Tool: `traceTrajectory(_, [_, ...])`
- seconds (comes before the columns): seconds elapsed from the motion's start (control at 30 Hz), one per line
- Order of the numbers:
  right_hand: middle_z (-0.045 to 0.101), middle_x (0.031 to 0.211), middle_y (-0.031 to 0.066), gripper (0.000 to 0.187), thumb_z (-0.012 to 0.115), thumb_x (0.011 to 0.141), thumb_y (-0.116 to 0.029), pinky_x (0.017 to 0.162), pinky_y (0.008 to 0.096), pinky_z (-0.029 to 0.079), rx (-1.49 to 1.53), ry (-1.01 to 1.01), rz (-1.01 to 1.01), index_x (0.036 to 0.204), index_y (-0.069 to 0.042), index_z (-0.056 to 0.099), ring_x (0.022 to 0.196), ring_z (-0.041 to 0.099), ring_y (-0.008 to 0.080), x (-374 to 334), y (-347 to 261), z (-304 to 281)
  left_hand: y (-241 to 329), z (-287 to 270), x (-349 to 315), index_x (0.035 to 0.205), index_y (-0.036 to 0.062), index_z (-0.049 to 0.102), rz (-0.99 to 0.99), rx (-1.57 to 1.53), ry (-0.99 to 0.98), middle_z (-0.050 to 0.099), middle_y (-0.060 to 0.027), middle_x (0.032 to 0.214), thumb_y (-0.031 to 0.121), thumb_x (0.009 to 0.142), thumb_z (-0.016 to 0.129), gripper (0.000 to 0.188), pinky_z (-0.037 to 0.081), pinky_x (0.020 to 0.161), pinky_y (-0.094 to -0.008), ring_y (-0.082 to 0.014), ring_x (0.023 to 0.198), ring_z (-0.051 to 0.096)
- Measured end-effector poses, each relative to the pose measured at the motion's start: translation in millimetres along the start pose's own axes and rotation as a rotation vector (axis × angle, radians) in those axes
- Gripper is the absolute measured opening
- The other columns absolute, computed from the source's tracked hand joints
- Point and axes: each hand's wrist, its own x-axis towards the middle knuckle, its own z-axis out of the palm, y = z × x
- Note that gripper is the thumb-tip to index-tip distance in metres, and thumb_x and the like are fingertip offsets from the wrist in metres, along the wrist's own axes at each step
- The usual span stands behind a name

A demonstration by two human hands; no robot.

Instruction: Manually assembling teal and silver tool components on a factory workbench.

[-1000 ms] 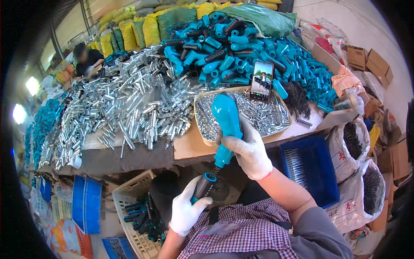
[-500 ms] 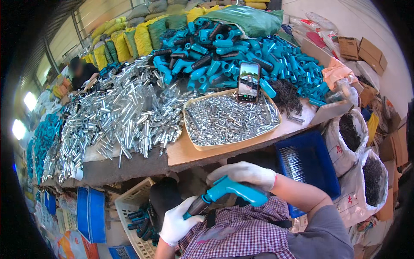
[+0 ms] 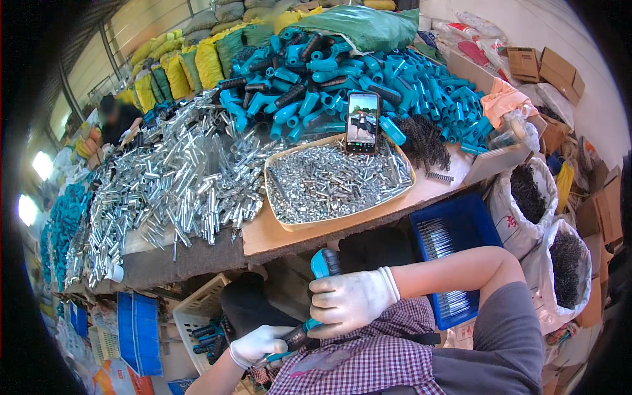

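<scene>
Both my hands wear white gloves and are closed on one teal-and-black pistol-shaped plastic tool, held above my lap. My right hand (image 3: 352, 301) wraps round its middle, and the teal-and-black upper end of the pistol-shaped tool (image 3: 324, 263) sticks out above the fingers. Lower down, my left hand (image 3: 260, 345) grips the dark, ribbed end. The part under my right palm is hidden. Below lies the checked apron (image 3: 368, 352). In front of my hands stands the work table (image 3: 263, 238).
A shallow tray (image 3: 309, 227) of small metal parts holds a phone (image 3: 362, 125). Behind are piled teal bodies (image 3: 421, 92); metal tubes (image 3: 191, 178) heap leftward. A blue bin (image 3: 454, 263) of rods and sacks of springs (image 3: 566, 270) stand right, a cream crate (image 3: 191, 316) left.
The tool has swung from lying sideways to standing more upright. My right hand has moved from over its top to wrap round its middle; my left hand is lower.
</scene>
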Motion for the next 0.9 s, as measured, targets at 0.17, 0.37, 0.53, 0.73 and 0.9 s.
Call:
traceTrajectory(0.17, [0.066, 0.085, 0.0032, 0.04, 0.067, 0.084, -0.022, 0.077, 0.0378, 0.055, 0.493, -0.393, 0.528, 0.119, -0.003, 0.066, 0.072, 0.065, 0.023, -4, 7, -5, 25, 16, -5, 0.141, 0.0042, 0.054, 0.0, 0.22, 0.166, 0.064, -0.003, 0.083, 0.05, 0.082, 0.076, 0.077, 0.046, 0.051, -0.025, -0.0106, 0.056, 0.057])
traceTrajectory(0.37, [0.07, 0.111, 0.0116, 0.054, 0.066, 0.093, -0.029, 0.078, 0.031, 0.057, 1.833, 0.307, 1.528, 0.137, 0.0, 0.055, 0.091, 0.069, 0.0172, -22, -5, 6, 60, 47, -10, 0.126, 0.0142, 0.059, 0.328, 1.609, 0.749, 0.065, -0.0131, 0.081, 0.042, 0.077, 0.078, 0.06, 0.053, 0.062, -0.0418, -0.0328, 0.071, 0.066])
traceTrajectory(0.53, [0.056, 0.138, 0.0186, 0.049, 0.047, 0.1, -0.027, 0.109, 0.0367, 0.041, 0.909, 0.644, 1.119, 0.136, 0.005, 0.054, 0.121, 0.06, 0.0279, -10, -9, -10, 64, 43, -5, 0.121, 0.0095, 0.063, -0.034, 1.115, 0.558, 0.071, -0.015, 0.096, 0.043, 0.081, 0.076, 0.054, 0.056, 0.079, -0.0386, -0.0342, 0.087, 0.07])
traceTrajectory(0.73, [0.063, 0.129, 0.0214, 0.037, 0.051, 0.095, -0.012, 0.109, 0.0396, 0.041, 0.725, 0.738, 1.119, 0.125, 0.006, 0.061, 0.121, 0.061, 0.0312, 3, -18, 2, 57, 23, -9, 0.098, 0.0001, 0.067, 0.183, 0.785, 0.923, 0.071, -0.0181, 0.087, 0.028, 0.073, 0.081, 0.04, 0.056, 0.073, -0.0365, -0.0262, 0.08, 0.073])
traceTrajectory(0.9, [0.067, 0.121, 0.0223, 0.037, 0.057, 0.088, -0.017, 0.105, 0.042, 0.045, 1.049, 0.666, 1.202, 0.112, 0.008, 0.067, 0.113, 0.064, 0.0349, -5, 4, -3, 12, 39, -1, 0.097, 0.0067, 0.07, 0.422, 1.163, 0.613, 0.068, -0.0156, 0.084, 0.028, 0.071, 0.081, 0.036, 0.056, 0.072, -0.0426, -0.0359, 0.079, 0.068])
